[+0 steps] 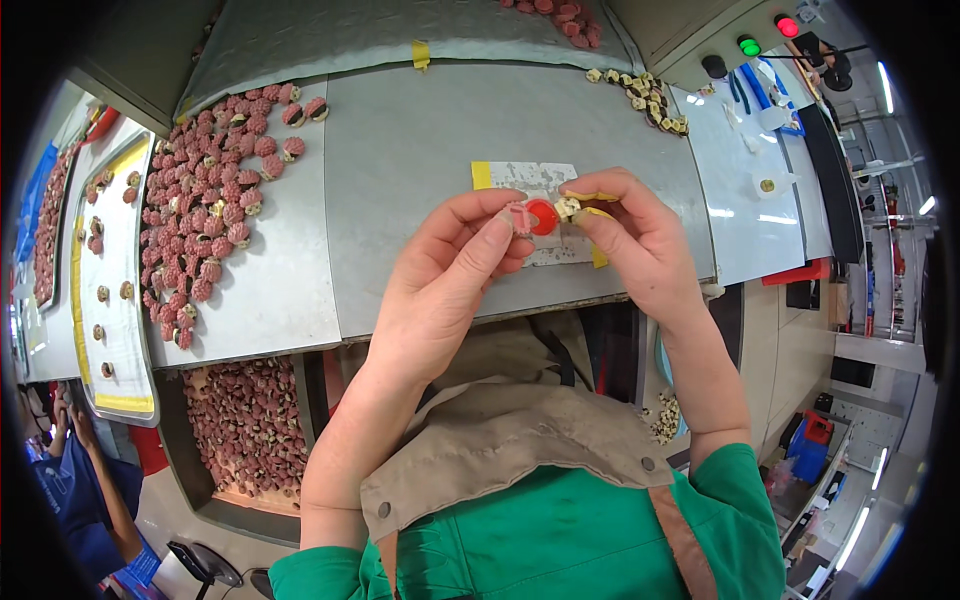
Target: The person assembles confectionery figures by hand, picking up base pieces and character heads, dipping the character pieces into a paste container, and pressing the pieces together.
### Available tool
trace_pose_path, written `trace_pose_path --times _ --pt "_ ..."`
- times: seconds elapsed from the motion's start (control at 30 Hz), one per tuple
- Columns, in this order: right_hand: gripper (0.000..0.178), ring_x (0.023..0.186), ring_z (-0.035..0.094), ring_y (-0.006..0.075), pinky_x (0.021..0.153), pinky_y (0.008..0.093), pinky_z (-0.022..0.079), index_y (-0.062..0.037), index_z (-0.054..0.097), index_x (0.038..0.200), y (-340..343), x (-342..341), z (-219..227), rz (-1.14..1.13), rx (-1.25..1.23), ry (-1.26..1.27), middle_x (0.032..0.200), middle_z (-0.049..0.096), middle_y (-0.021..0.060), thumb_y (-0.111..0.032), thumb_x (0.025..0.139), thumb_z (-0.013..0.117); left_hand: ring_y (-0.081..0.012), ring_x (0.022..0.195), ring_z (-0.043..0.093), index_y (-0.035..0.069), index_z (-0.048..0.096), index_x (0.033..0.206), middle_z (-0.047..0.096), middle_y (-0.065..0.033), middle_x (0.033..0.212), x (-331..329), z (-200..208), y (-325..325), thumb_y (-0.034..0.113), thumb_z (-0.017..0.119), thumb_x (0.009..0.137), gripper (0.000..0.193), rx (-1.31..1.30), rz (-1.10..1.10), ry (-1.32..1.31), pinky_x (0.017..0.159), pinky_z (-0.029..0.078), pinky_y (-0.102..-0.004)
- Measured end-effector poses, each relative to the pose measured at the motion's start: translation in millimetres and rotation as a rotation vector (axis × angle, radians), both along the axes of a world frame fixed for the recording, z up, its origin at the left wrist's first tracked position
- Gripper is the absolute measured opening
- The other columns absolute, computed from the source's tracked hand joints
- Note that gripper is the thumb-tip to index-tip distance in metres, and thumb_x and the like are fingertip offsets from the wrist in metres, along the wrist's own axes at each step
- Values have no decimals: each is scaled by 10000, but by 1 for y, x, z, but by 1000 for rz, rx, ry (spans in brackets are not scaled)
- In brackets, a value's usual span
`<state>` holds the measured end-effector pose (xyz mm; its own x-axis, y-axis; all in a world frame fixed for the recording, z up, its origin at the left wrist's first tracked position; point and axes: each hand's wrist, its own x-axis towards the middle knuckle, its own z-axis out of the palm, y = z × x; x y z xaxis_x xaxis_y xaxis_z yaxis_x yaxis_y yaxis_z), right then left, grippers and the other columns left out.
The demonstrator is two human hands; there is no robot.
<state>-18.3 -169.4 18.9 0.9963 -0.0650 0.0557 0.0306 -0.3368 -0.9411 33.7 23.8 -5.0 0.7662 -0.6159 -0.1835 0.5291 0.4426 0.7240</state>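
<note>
My left hand (pixel 435 275) pinches a small pink ribbed piece (pixel 520 218) between thumb and fingers. In my right hand (pixel 648 245), a small cream-and-dark piece (pixel 568 209) is gripped between thumb and forefinger, with yellow coverings on the fingertips. Between the two pieces shows a round red disc (pixel 544 217); whether it touches either of them I cannot tell. Beneath my hands lies a worn whitish plate (pixel 535 177) with yellow tape at its corners, partly hidden by them.
Many pink-and-cream pieces (pixel 205 200) are heaped at the left of the grey worktop (pixel 400 140). Cream-and-dark pieces (pixel 652 102) lie at the back right, below lit buttons (pixel 749 46). A white tray (pixel 118 345) and a filled drawer (pixel 245 425) are at left. Another person's arm (pixel 108 465) shows lower left.
</note>
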Motion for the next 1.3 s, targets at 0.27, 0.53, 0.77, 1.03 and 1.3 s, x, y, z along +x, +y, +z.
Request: trace_pose_path --times 0.27,0.53,0.77,1.03,1.3 --pt "216 921 576 210 794 306 466 -32 591 1076 11 11 11 133 -303 -354 994 593 82 -44 861 605 -114 945 573 7 519 1195 610 -62 1060 -1 1 -3 215 561 949 326 -14 -25 -6 866 452 -251" --pt "238 933 573 240 827 329 463 -40 593 1063 17 3 -1 70 -177 -297 998 597 96 -50 830 641 -122 973 578 -24 533 1176 599 -73 1077 -15 -1 -15 116 590 924 294 175 201 -345 890 466 -259" --pt "302 992 551 244 862 328 458 -50 601 1072 11 -7 4 68 -262 -353 1060 586 84 -108 789 688 -126 966 575 -15 466 1271 599 -83 1021 -11 12 -13 54 581 913 383 157 33 -272 877 467 -254" --pt "261 926 567 227 791 331 479 -77 644 945 -4 1 -7 109 -387 -446 968 606 43 -82 702 741 -129 898 597 10 322 1367 604 -83 974 -25 1 -30 65 643 846 614 251 112 -464 845 486 -270" --pt "260 833 564 250 722 350 483 -82 617 867 -3 6 -10 71 -441 -615 909 590 48 -40 641 737 -124 878 594 2 384 1316 613 -73 945 -23 4 -33 36 640 823 557 324 95 -478 830 482 -272"
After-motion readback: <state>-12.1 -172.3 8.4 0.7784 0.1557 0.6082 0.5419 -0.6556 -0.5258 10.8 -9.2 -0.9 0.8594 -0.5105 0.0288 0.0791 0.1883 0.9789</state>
